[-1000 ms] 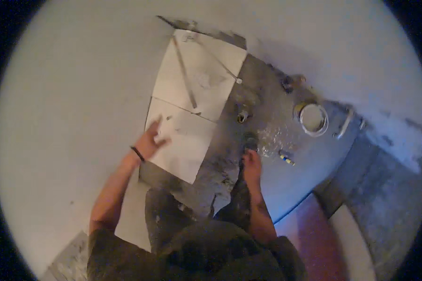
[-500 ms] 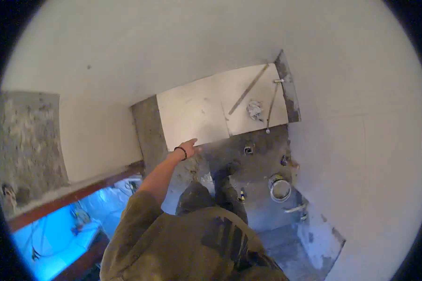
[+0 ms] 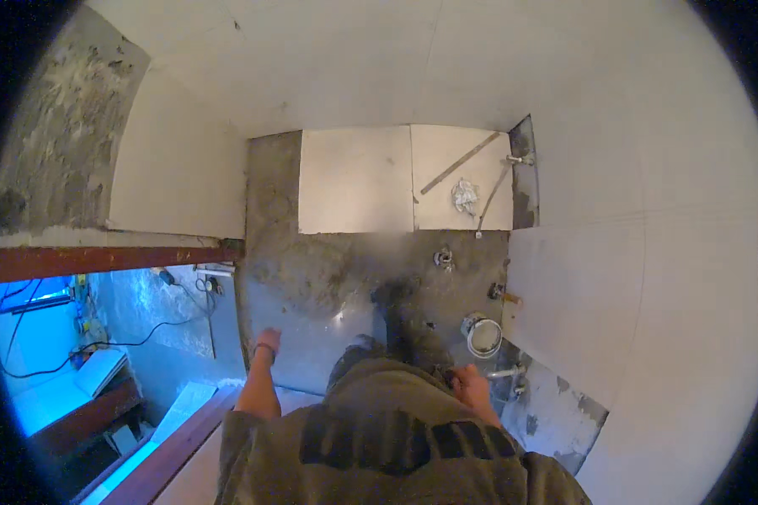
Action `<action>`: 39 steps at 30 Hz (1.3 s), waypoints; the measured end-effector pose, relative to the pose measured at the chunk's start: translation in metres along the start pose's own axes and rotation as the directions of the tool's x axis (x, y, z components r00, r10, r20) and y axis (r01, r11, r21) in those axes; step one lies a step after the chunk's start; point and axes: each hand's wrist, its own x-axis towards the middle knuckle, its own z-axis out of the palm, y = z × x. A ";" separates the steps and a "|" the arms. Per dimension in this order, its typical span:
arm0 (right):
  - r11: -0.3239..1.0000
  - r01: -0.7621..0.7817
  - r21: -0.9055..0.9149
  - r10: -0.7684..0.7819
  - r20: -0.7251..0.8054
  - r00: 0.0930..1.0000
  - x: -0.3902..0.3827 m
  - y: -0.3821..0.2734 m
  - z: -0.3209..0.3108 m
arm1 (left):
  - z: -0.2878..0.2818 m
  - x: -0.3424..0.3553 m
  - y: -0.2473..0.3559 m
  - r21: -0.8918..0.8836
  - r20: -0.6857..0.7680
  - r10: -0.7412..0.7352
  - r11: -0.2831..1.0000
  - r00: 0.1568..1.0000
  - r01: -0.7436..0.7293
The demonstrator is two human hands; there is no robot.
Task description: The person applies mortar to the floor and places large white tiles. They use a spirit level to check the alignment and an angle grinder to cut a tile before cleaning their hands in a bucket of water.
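Note:
My left hand [image 3: 268, 341] hangs over the grey floor, left of my legs, fingers loosely curled with nothing visible in them. My right hand [image 3: 467, 383] is at my right hip, fingers closed around something dark I cannot make out. Beyond my feet, two pale tiles [image 3: 354, 177] lie side by side against the back wall. On the right tile are a long metal strip [image 3: 459, 164], a crumpled light wad [image 3: 465, 195] and a thin rod [image 3: 493, 198]. A white bucket [image 3: 483, 337] stands near my right hand.
Pipe fittings protrude from the floor [image 3: 444, 259] and lower right wall [image 3: 505, 373]. At left, a reddish ledge [image 3: 101, 263] borders a lower, blue-lit space with cables [image 3: 143, 343]. The upper left wall has rough mortar [image 3: 59, 126].
The view has turned and shifted back from the tiles. My left hand has dropped from pointing at the tiles to beside my legs. My right hand, hidden half a second ago, shows at my hip.

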 end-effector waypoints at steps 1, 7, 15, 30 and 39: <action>1.000 -0.013 -0.019 0.013 -0.010 1.000 -0.011 0.005 0.005 | 0.042 -0.021 -0.003 -0.242 0.077 -0.073 0.966 0.994 0.090; 0.996 0.067 -0.061 -0.045 0.308 0.950 -0.065 -0.021 0.003 | 0.155 -0.121 -0.028 -0.729 0.147 0.015 0.678 0.989 0.098; 0.988 -0.067 -0.140 0.093 0.193 0.977 -0.128 0.005 0.010 | 0.152 -0.116 0.029 -0.834 0.520 -0.207 0.091 0.829 0.545; 0.872 0.153 0.464 -0.008 -0.299 0.954 0.147 0.089 0.031 | 0.007 -0.054 0.055 -0.890 0.280 -0.360 0.251 0.890 0.381; 0.993 -0.008 0.120 0.043 -0.293 0.955 0.511 0.139 0.105 | -0.020 0.025 0.080 -0.712 0.139 -0.434 0.581 0.890 0.394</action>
